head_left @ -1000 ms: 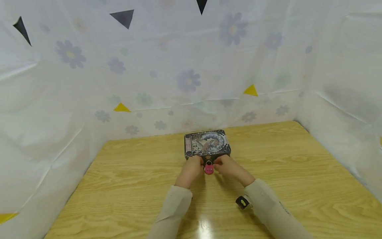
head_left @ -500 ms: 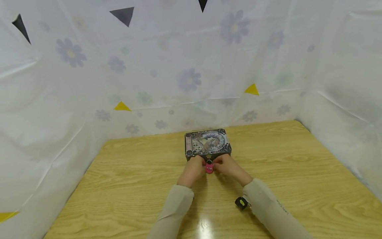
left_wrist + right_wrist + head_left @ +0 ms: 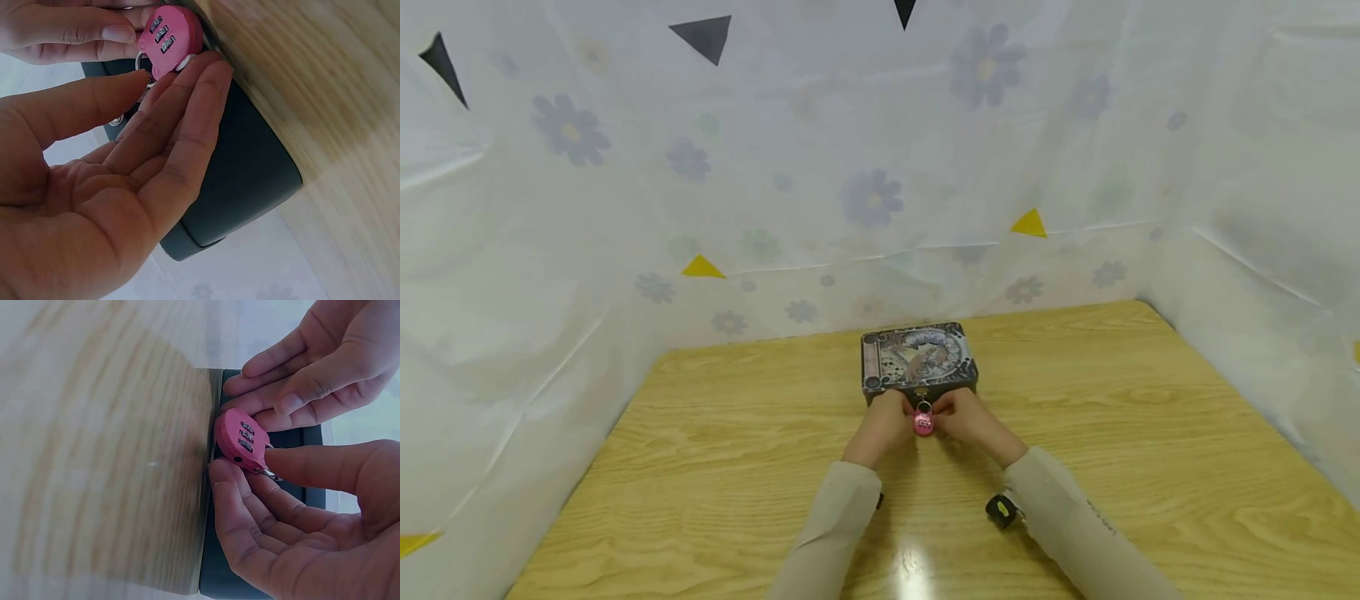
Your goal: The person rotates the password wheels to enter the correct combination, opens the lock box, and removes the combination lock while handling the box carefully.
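Observation:
A pink combination padlock hangs by its shackle from the gold-coloured clasp of a dark tin box with a printed lid. Three number dials show on its face in both wrist views. From the left, my left hand holds the padlock with bent fingers at its side and back. My right hand grips it from the other side; in the right wrist view its thumb lies near the shackle. The contact behind the padlock is partly hidden by the fingers.
The box, lid down, stands near the back edge of the wooden table. Pale flower-printed sheets surround the table at the back and sides. A small black device sits at the right wrist.
Between the two hands the padlock has tilted, so its dial face shows more towards the head camera. Both hands have barely moved. The box stays in place.

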